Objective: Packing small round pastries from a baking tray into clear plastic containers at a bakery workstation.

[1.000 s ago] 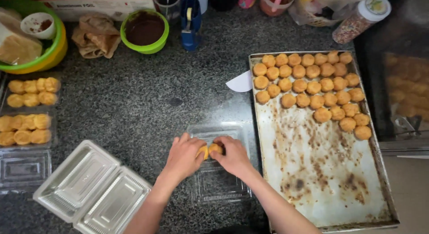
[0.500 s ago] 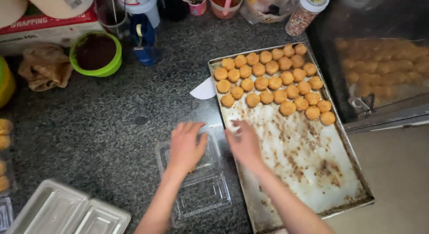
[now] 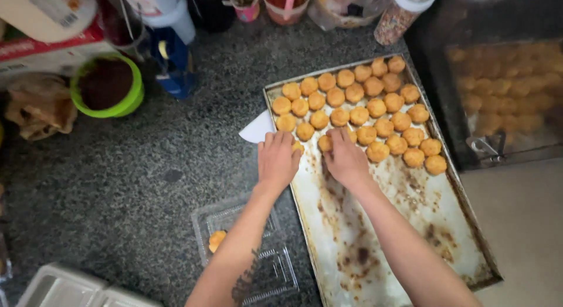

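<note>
Golden round pastries sit in rows on the far half of the long, stained metal baking tray, which lies on the speckled dark grey stone counter and is the biggest thing before you. The tray's near half is bare, marked with brown baked-on patches. Your left hand lies palm down at the tray's left rim, fingers together and curled over one pastry at the row's edge; whether they actually grip it, you cannot tell. Your right hand rests just beside it on the tray, fingers bent down onto the nearest pastries, grip likewise hidden. Near your left forearm, an open clear plastic clamshell box holds a single pastry. Farther left on the counter stands a green bowl of dark brown filling. A white paper scrap pokes out beside the tray's left rim, just beyond your left fingertips.
</note>
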